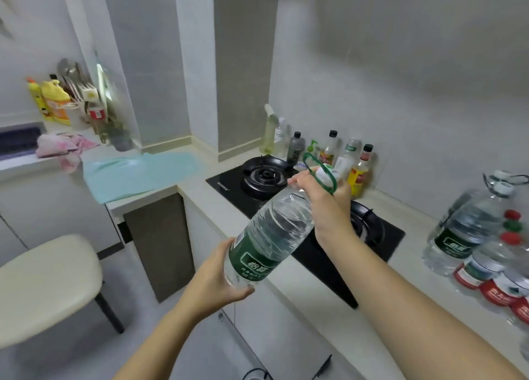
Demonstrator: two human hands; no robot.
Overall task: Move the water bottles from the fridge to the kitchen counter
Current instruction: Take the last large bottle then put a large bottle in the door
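A pale kitchen counter (412, 276) runs along the tiled wall, with a black two-burner stove (229, 185) set into it. A person stands at its front edge, holding a big clear water bottle (274, 230) in both hands. The bottle is tilted, neck up and away, in the air above the stove's near edge and not touching the counter. It holds clear water and wears a dark green label.

The left hand (223, 282) cups the base, fingers curled under it. The right hand (323, 199) is clamped round the neck just below the white cap, with the green carry loop (317, 169) lying over its knuckles.

Toward the counter's right end a second big bottle (461, 230) of water stands upright. Just beside it, nearer the front edge, smaller red-labelled bottles (492, 273) with red and green caps cluster together. Sauce and oil bottles (329, 150) line the back edge behind the stove.
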